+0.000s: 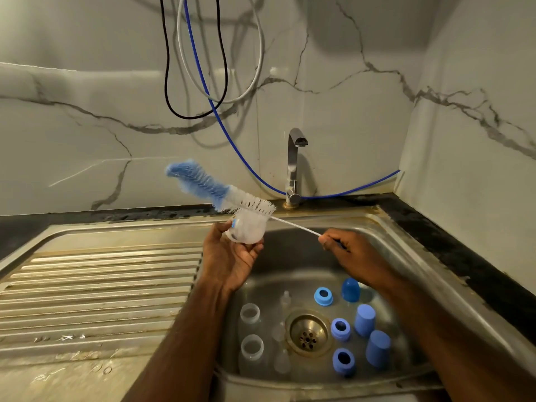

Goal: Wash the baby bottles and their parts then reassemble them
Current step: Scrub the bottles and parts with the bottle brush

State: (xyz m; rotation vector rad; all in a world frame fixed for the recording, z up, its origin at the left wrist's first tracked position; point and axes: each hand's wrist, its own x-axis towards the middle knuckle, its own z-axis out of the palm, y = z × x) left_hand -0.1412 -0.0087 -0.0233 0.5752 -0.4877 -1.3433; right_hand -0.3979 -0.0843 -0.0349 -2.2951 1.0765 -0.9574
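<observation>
Landmark: the drain (308, 335) at the bottom of the steel sink (388, 242) is taken as the reference for every place below.
Left hand: the left hand (232, 256) is held up above and behind the drain, over the sink's left rim; its fingers (256, 248) are curled under a clear bottle (246, 230), which is cupped and gripped.
Clear bottle: it is held in the air, tilted, well above the drain, with its open end against the brush's white bristles.
Right hand: the right hand (348, 250) is raised above and behind the drain, to its right; its fingers (326, 242) are closed narrowly on the thin wire stem, which is pinched.
Bottle brush: the bottle brush (220, 190) is held slanting up and to the left from the pinched stem, its blue tip furthest from the drain, its white bristles resting on the bottle's mouth.
Bottles in the sink: two clear bottles (251, 332) are seen just left of the drain, mouths up.
Teats: clear teats (282, 329) are seen between those bottles and the drain; how many cannot be told.
Rings: three blue rings (340, 329) are set just right of the drain and behind it.
Caps: three blue caps (365, 320) are stood further right of the rings.
Tap: the tap (294, 166) is mounted well behind the drain, at the sink's back edge.
Draining board: the ribbed draining board (101, 285) is laid out far left of the drain.
Blue hose: a blue hose (232, 140) is hung on the marble wall behind the tap.
</observation>
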